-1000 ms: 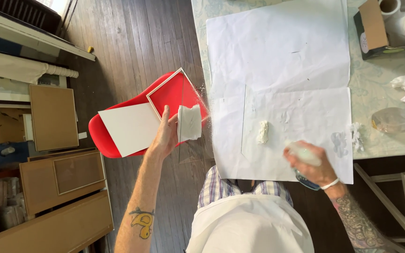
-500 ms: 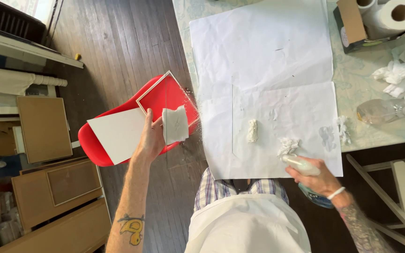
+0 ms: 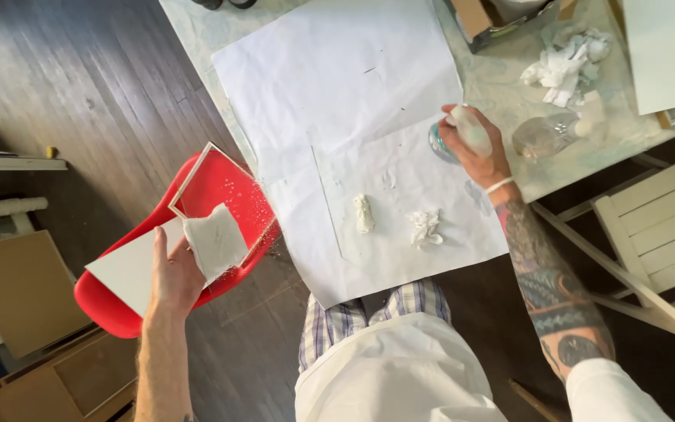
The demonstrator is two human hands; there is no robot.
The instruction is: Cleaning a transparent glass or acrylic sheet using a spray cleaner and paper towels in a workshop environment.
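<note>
Two hands apart, left hand (image 3: 172, 273) lower left, fingers pinching a paper towel (image 3: 214, 241) against a glass pane, right hand (image 3: 474, 152) upper right, fingers clenched round a spray bottle (image 3: 469, 130) over the counter (image 3: 501, 86).

Open paper, cluttered far corner
White paper (image 3: 337, 78) lies mostly bare; two wads (image 3: 362, 212) dot its near part, clear bottle (image 3: 544, 137) and tissues (image 3: 564, 59) crowd the bench's right

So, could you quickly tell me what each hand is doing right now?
Left hand: holding a paper towel against a glass pane.
Right hand: closed on a spray bottle.
</note>
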